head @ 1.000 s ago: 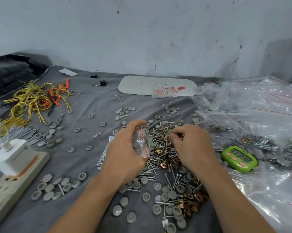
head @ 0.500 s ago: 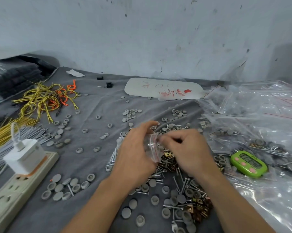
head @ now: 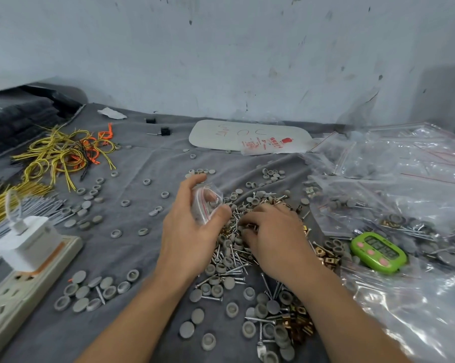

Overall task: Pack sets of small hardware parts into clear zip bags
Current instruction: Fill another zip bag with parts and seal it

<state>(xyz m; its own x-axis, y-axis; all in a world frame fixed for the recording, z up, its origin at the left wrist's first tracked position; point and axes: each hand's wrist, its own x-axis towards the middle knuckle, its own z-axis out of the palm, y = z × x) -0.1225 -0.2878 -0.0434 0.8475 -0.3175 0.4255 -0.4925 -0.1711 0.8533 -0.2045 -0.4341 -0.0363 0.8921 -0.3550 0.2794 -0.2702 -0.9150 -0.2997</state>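
Observation:
My left hand (head: pixel 192 231) holds a small clear zip bag (head: pixel 208 203) with a red seal line, its mouth facing right and held open between thumb and fingers. Just right of it, my right hand (head: pixel 276 237) lies palm down on the mixed pile of hardware (head: pixel 234 260): silver screws, grey round caps and brass clips on the grey cloth. Its fingertips dig into the pile; whether they pinch a part is hidden. More caps, screws and clips (head: pixel 276 326) lie nearer to me.
A green digital timer (head: pixel 377 252) sits right of the pile on heaps of clear bags (head: pixel 404 184). A white power strip with a charger (head: pixel 24 260) is at the left, yellow and orange wires (head: pixel 64 155) behind it. Loose grey caps (head: pixel 90 292) dot the cloth.
My right hand left the bag's mouth and dropped down to the right onto the pile. The left hand still holds the bag, a little higher.

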